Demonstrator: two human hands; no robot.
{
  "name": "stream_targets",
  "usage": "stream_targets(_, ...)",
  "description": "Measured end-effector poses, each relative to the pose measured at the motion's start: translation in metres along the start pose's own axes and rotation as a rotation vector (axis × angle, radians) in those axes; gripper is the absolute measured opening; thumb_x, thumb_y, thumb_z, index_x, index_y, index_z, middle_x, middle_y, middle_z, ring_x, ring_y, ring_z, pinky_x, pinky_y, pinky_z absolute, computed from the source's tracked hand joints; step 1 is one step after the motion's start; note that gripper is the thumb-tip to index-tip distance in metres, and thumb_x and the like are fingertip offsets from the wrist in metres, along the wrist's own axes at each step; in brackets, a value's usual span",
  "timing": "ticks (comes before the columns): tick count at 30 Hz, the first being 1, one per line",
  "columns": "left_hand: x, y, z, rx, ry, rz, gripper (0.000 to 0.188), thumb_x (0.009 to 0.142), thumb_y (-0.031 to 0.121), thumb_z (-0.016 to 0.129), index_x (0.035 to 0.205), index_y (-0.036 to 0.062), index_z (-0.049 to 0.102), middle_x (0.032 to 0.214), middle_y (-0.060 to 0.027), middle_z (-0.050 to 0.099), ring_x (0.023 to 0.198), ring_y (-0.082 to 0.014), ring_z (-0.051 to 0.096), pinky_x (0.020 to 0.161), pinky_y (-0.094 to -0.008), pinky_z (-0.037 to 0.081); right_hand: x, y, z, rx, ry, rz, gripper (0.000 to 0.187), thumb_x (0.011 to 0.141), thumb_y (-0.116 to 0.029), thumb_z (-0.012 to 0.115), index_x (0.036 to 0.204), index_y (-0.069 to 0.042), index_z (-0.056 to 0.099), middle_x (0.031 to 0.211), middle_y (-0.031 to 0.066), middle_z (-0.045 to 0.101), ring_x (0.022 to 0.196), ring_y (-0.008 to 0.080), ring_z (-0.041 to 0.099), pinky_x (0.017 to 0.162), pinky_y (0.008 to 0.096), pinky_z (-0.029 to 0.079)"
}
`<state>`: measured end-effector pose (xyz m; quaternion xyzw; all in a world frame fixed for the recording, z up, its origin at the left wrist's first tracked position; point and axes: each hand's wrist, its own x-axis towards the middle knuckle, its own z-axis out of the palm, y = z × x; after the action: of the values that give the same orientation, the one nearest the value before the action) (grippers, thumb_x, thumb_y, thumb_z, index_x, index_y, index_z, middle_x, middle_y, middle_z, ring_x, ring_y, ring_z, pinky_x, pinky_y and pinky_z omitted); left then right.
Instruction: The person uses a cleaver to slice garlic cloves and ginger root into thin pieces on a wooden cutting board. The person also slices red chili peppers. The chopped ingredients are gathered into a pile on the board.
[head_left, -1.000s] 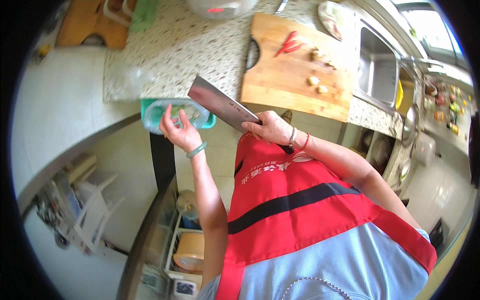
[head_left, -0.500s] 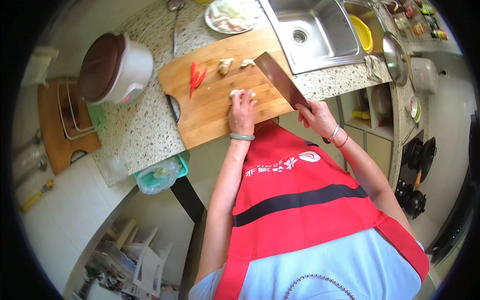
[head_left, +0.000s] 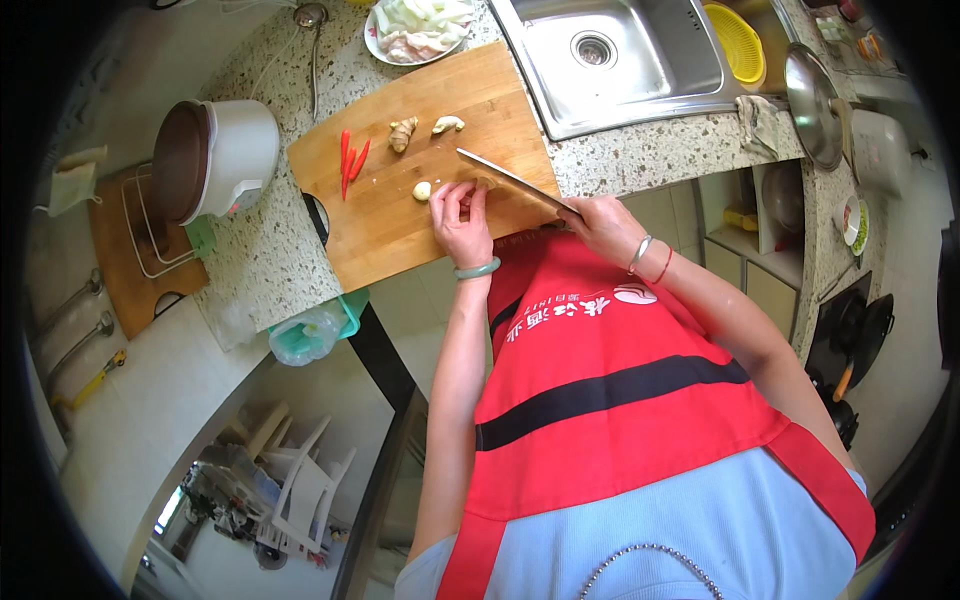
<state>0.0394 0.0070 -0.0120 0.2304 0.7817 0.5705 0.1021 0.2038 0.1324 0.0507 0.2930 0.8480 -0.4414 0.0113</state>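
Observation:
On the wooden cutting board, my left hand is curled with its fingertips bunched near the board. What they hold, if anything, is hidden. My right hand grips the handle of a kitchen knife with a broad blade. The blade is tipped nearly edge-on, just right of my left fingers. A peeled garlic clove lies left of those fingers. Farther back are a knob of ginger, a smaller pale piece that looks like ginger, and red chilies on the left.
A steel sink lies behind right, with a yellow basket beside its basin. A plate of pale sliced food stands behind the board. Left are a rice cooker and a ladle. A bagged green bin hangs below the counter edge.
The knife has come left and nearer my left hand, its blade turning edge-on. My left fingers have curled and shifted slightly, leaving one garlic clove in the open beside them.

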Motion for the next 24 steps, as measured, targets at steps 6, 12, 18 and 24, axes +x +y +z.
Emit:
stream_targets(6, -0.001, -0.016, 0.014, 0.109, 0.052, 0.125, 0.012, 0.077, 0.001, 0.077, 0.079, 0.0007, 0.065, 0.085, -0.0083, 0.059, 0.079, -0.0217, 0.056, 0.073, -0.0320, 0.046, 0.002, -0.001, -0.005, -0.073, -0.036, -0.026, 0.018, 0.093, -0.019, 0.057, 0.095, -0.004, 0.066, 0.075, 0.0239, 0.063, 0.073, 0.0418, 0.063, 0.067, 0.0505, 0.050)
stream_targets(12, -0.002, -0.020, 0.014, 0.055, 0.054, 0.144, 0.014, 0.076, -0.001, 0.077, 0.078, 0.0005, 0.064, 0.084, -0.0090, 0.059, 0.078, -0.0225, 0.057, 0.072, -0.0332, 0.047, 0.000, -0.009, -0.016, -0.083, -0.079, -0.007, 0.018, 0.094, -0.019, 0.056, 0.094, -0.003, 0.065, 0.074, 0.0251, 0.063, 0.072, 0.0430, 0.062, 0.066, 0.0509, 0.050)
stream_targets(18, -0.002, -0.021, 0.014, 0.093, 0.057, 0.167, 0.014, 0.075, 0.001, 0.078, 0.078, 0.0018, 0.064, 0.086, -0.0096, 0.061, 0.079, -0.0233, 0.059, 0.072, -0.0329, 0.048, 0.016, -0.014, -0.014, -0.163, -0.152, 0.015, 0.019, 0.094, -0.018, 0.056, 0.092, -0.001, 0.065, 0.074, 0.0257, 0.062, 0.072, 0.0440, 0.062, 0.067, 0.0515, 0.050)
stream_targets(24, -0.002, -0.020, 0.012, 0.098, 0.041, 0.144, 0.014, 0.077, -0.001, 0.074, 0.082, 0.0052, 0.063, 0.087, -0.0090, 0.061, 0.080, -0.0261, 0.060, 0.072, -0.0354, 0.049, 0.020, -0.026, -0.018, -0.144, -0.113, 0.014, 0.020, 0.094, -0.018, 0.055, 0.092, -0.001, 0.066, 0.075, 0.0255, 0.063, 0.073, 0.0435, 0.063, 0.067, 0.0505, 0.051)
